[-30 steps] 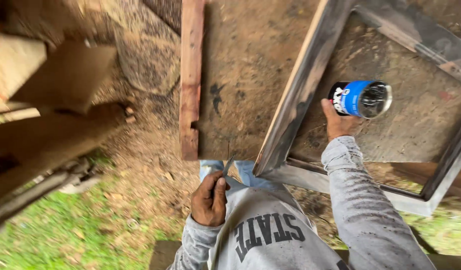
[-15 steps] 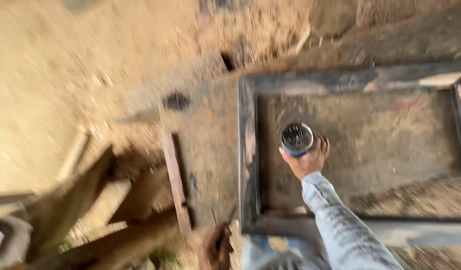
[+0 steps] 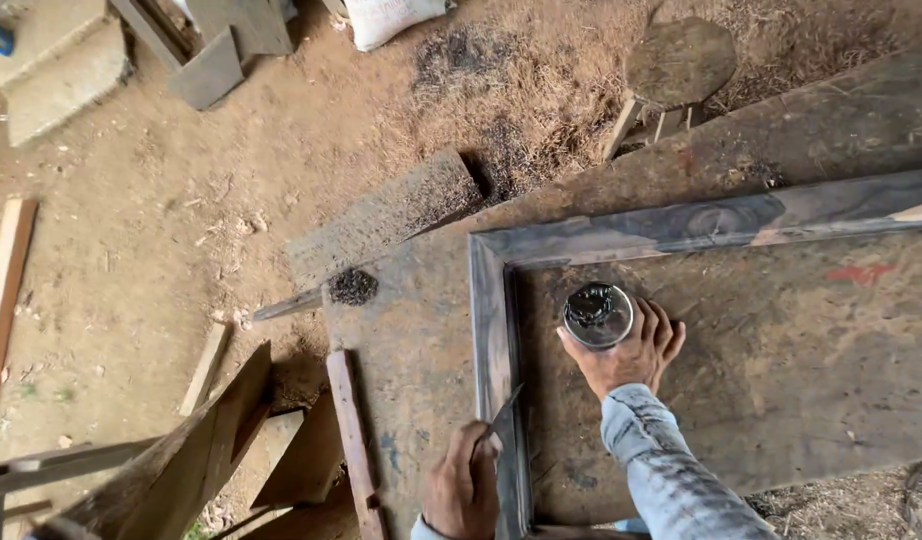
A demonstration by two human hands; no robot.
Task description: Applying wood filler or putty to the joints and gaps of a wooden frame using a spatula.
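- Now, from the head view, we see our right hand (image 3: 629, 352) near the centre of the frame, its fingers curled round a small open tin (image 3: 597, 314). The tin sits upright on the bench (image 3: 781, 380) with its mouth up, showing a dark, glossy content; the hand likely steadies it so it does not tip on the rough surface.
- Lower down, at the bottom centre, our left hand (image 3: 463, 490) is closed round the handle of a thin flat blade (image 3: 505, 408), perhaps a putty knife, though we cannot tell for sure. The blade tip lies on or just over the left rail of a dark wooden frame (image 3: 489, 330), which lies flat on the bench, its corner joint at the centre of the frame.
- The two hands are apart, the frame's left rail between them, and the tin stands inside the frame's corner, near the blade and within its easy reach.
- A small dark heap (image 3: 353, 286) lies on the bench's left edge, outside the frame.
- As for packages, a pale sack (image 3: 391, 18) lies on the dirt at the top centre, and a red smear (image 3: 857, 272) marks the bench at the right; no label on the tin shows from above.
- Loose planks (image 3: 353, 440) and offcuts lean at the lower left.
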